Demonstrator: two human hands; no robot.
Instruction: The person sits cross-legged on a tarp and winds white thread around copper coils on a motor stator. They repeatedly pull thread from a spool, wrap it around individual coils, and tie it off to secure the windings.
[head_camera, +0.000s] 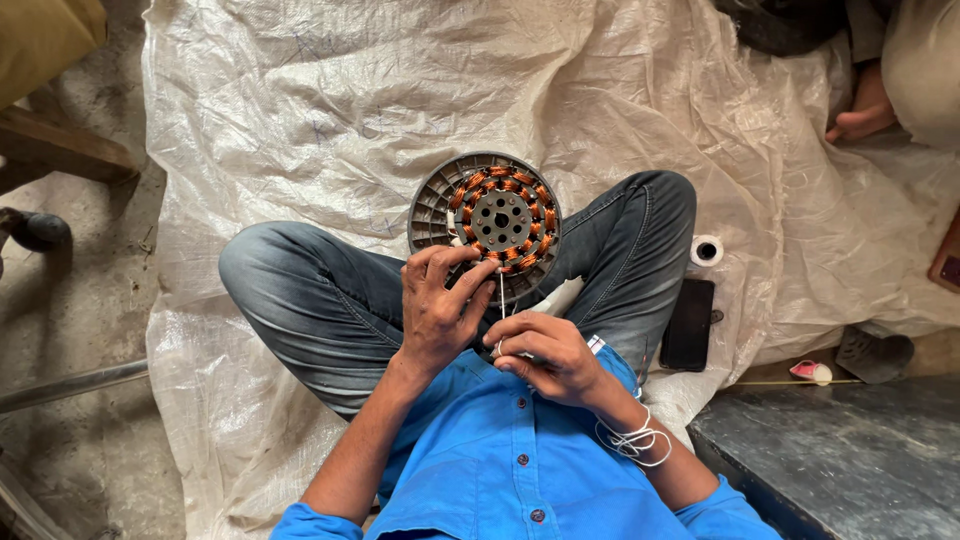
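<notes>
A round grey motor stator (487, 222) with several copper coils around a metal hub rests between my crossed legs in blue jeans. My left hand (440, 305) grips its near rim, fingers pressed against the coils. My right hand (548, 355) sits just below, pinching a thin white thread (502, 296) that runs up to the coils. More white thread is looped around my right wrist (634, 441).
A crinkled translucent plastic sheet (330, 100) covers the floor. A white thread spool (706, 250) and a black phone (688, 324) lie by my right knee. Another person's foot (860, 112) is at upper right. A dark metal surface (830, 460) lies at lower right.
</notes>
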